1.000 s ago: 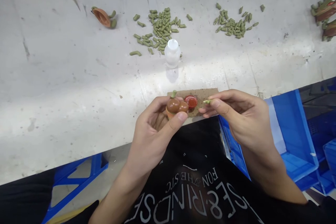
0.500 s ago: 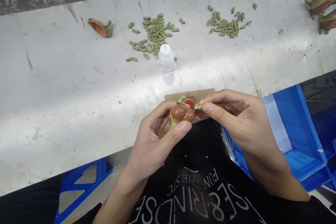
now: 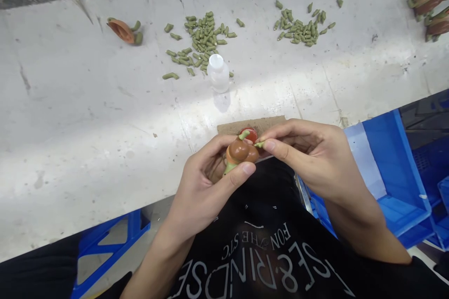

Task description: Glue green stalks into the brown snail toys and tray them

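My left hand [image 3: 210, 182] is closed around a small figurine [image 3: 239, 150] with glossy brown rounded parts, an orange edge and green parts, one green stub pointing up. Between thumb and forefinger, my right hand [image 3: 308, 159] pinches a small green peg-like piece [image 3: 259, 144]. Its tip is at the figurine's right side; whether they touch I cannot tell. Just behind the figurine is a round red thing [image 3: 249, 133], partly hidden, by a strip of brown cardboard [image 3: 273, 123] at the table edge.
On the white table [image 3: 87, 117] stands a translucent bottle [image 3: 218, 74]. Behind it lies a pile of green pieces [image 3: 205, 32], with another pile [image 3: 305, 30] to the right. An orange-brown shell-like part [image 3: 121, 30] lies left; painted figurines [image 3: 430, 0] stand far right. Blue crates [image 3: 396, 163] are below.
The green piece in my right hand has come slightly closer to the figurine's side. My left hand keeps its hold. The whole view has shifted a little.
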The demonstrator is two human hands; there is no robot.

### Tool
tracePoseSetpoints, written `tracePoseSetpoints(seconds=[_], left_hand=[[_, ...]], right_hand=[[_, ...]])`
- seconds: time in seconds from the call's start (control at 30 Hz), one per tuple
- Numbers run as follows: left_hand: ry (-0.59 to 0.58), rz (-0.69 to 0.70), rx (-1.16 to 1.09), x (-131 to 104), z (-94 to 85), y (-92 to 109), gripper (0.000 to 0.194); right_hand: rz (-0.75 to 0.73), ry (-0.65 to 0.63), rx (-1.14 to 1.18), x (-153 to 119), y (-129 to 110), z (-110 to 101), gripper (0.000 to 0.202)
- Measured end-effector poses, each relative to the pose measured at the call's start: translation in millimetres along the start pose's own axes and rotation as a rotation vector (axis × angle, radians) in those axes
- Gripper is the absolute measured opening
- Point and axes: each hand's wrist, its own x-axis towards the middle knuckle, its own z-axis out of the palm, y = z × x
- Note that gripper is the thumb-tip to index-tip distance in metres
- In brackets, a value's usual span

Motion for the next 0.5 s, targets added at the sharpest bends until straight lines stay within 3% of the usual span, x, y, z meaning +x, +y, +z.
tracePoseSetpoints(seconds=[0.2,0.37,0.5], left_hand=[[0.022,0.023,0.100,-2.2,-0.4,5.0,0.014],[-0.065,0.099,0.229,-1.7,-5.2,7.0,0.020],[-0.055,0.104,0.271,-2.5,-4.7,7.8,0.018]], right_hand=[[-0.128,-0.049,-0.349,0.0,-10.5,-9.4,0.006],[-0.298,-0.144,-0.704,-3.4,-23.1,-16.0,0.017],[-0.395,-0.164,-0.785,-6.3,-24.2,-13.1,0.019]])
